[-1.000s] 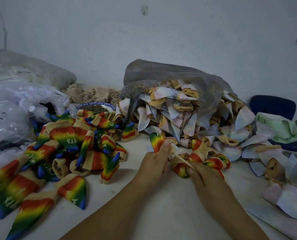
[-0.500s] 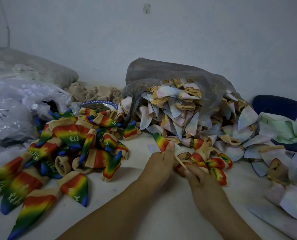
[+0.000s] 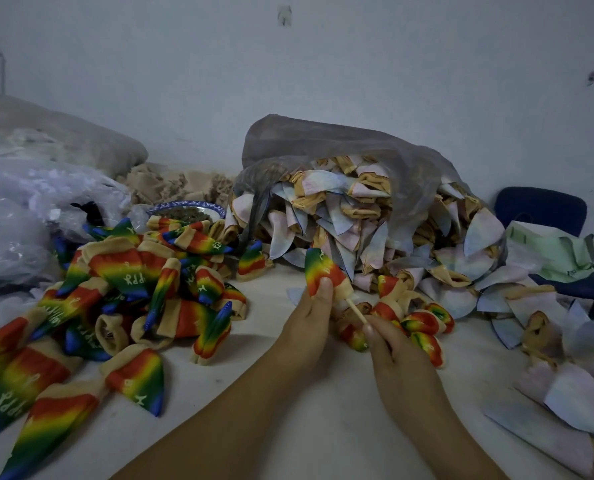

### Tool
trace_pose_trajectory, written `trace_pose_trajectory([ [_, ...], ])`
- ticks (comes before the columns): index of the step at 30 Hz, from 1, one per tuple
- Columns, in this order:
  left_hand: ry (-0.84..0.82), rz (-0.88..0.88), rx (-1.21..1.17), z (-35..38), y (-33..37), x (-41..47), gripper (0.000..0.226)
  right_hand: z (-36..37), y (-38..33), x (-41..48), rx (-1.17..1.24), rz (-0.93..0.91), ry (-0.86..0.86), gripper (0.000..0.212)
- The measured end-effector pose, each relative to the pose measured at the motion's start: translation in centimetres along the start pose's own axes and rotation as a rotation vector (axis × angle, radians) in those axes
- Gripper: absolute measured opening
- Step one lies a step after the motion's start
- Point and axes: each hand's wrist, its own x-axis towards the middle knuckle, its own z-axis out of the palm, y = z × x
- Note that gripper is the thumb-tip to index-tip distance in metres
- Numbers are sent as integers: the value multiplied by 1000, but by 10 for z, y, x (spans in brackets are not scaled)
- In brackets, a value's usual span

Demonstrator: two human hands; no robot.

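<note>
My left hand (image 3: 307, 323) grips a rainbow-coloured sock (image 3: 319, 271) by its tan cuff end and holds it upright over the white table (image 3: 288, 427). A thin pale stick (image 3: 356, 311) runs from the sock's open cuff down to my right hand (image 3: 395, 355), which pinches the stick's lower end. A few more rainbow socks (image 3: 423, 323) lie on the table just behind my right hand.
A heap of rainbow socks (image 3: 115, 306) covers the left of the table. A grey plastic bag (image 3: 340, 157) spills pale inside-out socks (image 3: 375, 230) at the back. A blue-rimmed bowl (image 3: 186, 209), clear plastic bags (image 3: 29, 220) and a blue chair (image 3: 544, 209) stand around.
The sock in my left hand has risen and turned more upright. My right hand has slid a little right along the stick.
</note>
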Motion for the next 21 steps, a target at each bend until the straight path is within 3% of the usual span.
trace_pose_trajectory([
  [2,-6,-1,-92,-3,-1,3,72,1,4,1,-1,-2,13,19],
  [5,-43,76,-215,-12,2,7,35,2,8,5,63,12,21,17],
  [8,-66,52,-348,-16,7,8,29,-1,11,8,44,10,17,16],
  [11,-50,-31,-545,-21,5,11,52,0,14,8,-41,-31,-40,21],
  [13,-28,-57,-604,-27,2,14,56,0,14,7,-86,-58,-69,25],
  [21,156,36,-271,-27,1,13,27,-1,13,6,-166,-44,-78,28],
])
